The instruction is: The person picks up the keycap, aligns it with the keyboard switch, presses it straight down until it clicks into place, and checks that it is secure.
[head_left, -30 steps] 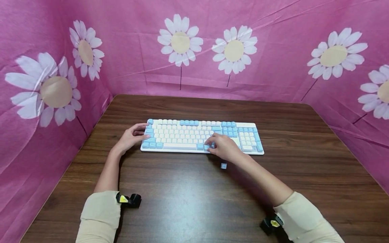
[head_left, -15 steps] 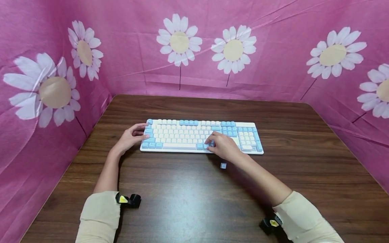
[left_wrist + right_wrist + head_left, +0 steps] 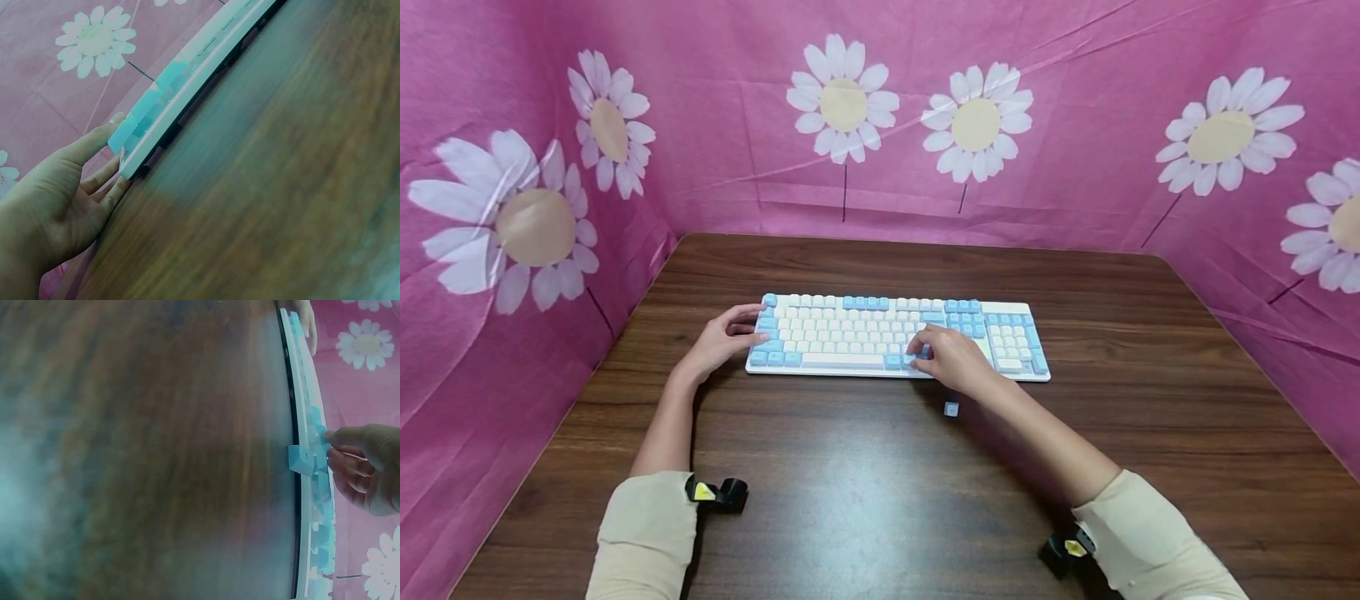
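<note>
A white and light-blue keyboard (image 3: 842,337) lies flat across the middle of the table in the head view. My left hand (image 3: 718,342) holds its left end, the thumb on the blue edge keys and the other fingers against the side. Over the bottom row, right of the space bar, my right hand (image 3: 955,360) bends down with thumb and forefinger pinching a blue keycap (image 3: 320,434); the fingers partly cover it. One loose light-blue keycap (image 3: 951,409) lies on the table in front of the keyboard, just below the right hand.
The brown wood-grain table (image 3: 850,508) spreads around the keyboard. A pink cloth (image 3: 715,108) with white daisies hangs behind and at both sides. Black wrist cameras, such as the left one (image 3: 732,496), are strapped near the rolled sleeves.
The right hand shifts very slightly at the same spot on the keyboard. The left hand, keyboard and loose keycap stay in place.
</note>
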Demonstrator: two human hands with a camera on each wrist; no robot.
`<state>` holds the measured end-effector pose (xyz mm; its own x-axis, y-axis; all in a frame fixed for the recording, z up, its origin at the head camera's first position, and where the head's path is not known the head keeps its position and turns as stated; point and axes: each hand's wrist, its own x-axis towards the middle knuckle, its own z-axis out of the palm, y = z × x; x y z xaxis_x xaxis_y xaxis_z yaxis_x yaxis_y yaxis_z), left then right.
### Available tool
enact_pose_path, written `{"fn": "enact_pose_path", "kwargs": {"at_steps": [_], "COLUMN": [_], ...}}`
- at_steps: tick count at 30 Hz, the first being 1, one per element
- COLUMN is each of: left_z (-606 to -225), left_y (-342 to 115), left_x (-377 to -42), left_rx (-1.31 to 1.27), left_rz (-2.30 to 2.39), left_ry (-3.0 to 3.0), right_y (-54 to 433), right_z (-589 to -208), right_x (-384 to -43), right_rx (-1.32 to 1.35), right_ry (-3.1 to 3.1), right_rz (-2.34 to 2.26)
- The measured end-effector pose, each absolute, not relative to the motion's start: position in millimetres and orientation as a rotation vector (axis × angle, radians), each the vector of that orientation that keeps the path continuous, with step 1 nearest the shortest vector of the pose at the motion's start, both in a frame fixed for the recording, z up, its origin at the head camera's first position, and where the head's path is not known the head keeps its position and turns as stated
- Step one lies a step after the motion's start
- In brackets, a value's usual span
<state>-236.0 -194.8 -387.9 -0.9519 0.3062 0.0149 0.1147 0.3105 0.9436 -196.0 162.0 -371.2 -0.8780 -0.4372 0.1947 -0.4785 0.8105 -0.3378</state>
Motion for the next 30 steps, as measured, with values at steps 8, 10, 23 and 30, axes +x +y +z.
{"fn": "enact_pose_path", "kwargs": {"at_steps": [8, 10, 23, 30], "left_z": [-388, -388, -386, -387], "left_y": [-194, -194, -195, -195], "left_x": [-236, -236, -234, -235], "left_rx": [0.385, 0.386, 0.382, 0.389], "left_rz": [1.708, 1.707, 1.704, 1.707], "left_ry": [2.396, 2.398, 2.407, 2.409], "right_y": [164, 164, 167, 168], "right_z": [-369, -369, -371, -369], "right_x": [-196, -195, -201, -207], "right_rx": [0.732, 0.739, 0.680, 0.637], "right_ry": [-2.909, -2.903, -2.955, -2.995], "right_rz": [0.605, 0.602, 0.846, 0.993]}}
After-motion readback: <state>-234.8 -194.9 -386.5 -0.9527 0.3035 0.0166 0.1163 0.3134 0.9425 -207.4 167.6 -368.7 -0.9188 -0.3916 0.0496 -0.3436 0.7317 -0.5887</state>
